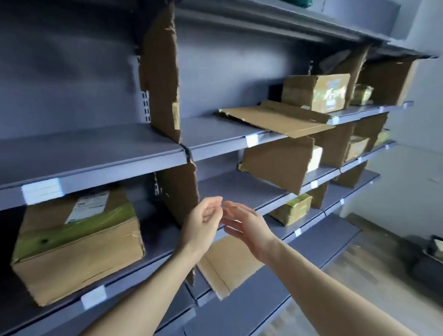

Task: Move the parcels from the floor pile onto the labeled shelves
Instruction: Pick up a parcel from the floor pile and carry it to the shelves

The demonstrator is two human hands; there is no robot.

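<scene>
Both hands, left (201, 225) and right (245, 230), empty, fingers loosely spread, before green-taped brown cardboard parcel (77, 245) on grey shelf (133, 269).

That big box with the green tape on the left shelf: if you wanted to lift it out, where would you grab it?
Probably by its two short ends, one hand on each, coming from the open front. The big box lies flat on the shelf, its long side along the edge and its front overhanging slightly. It looks too wide for one hand, and the shelf above leaves little room over it. Both hands are empty.
</scene>
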